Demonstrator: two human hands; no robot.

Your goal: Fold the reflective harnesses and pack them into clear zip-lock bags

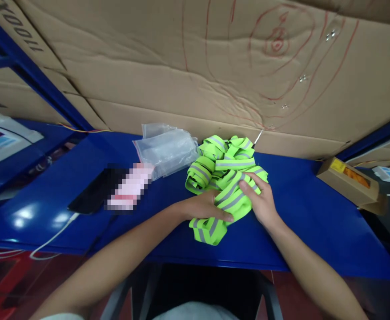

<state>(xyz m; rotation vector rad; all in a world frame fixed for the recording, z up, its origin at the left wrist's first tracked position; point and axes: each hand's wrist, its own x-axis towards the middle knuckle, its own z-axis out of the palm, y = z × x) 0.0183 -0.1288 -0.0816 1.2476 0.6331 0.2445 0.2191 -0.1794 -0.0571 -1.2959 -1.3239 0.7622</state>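
A bundle of neon yellow-green reflective strap (pixel 233 195) with grey stripes is gripped between both hands above the blue table. My left hand (pixel 206 206) wraps around its lower left side, thumb across the front. The fingers of my right hand (pixel 261 200) close on its upper right side. A loose end of the strap hangs below my left hand. Just behind the bundle, touching or close to it, lies a pile of rolled and folded reflective straps (pixel 215 149) of the same colour.
Clear plastic bags (pixel 168 149) lie left of the pile. A black phone (pixel 94 191) with a white cable (pixel 53 235) and a blurred-out pink item (pixel 131 186) are farther left. A small cardboard box (pixel 350 184) stands at the right. A cardboard panel (pixel 131 66) borders the table's (pixel 298 213) back.
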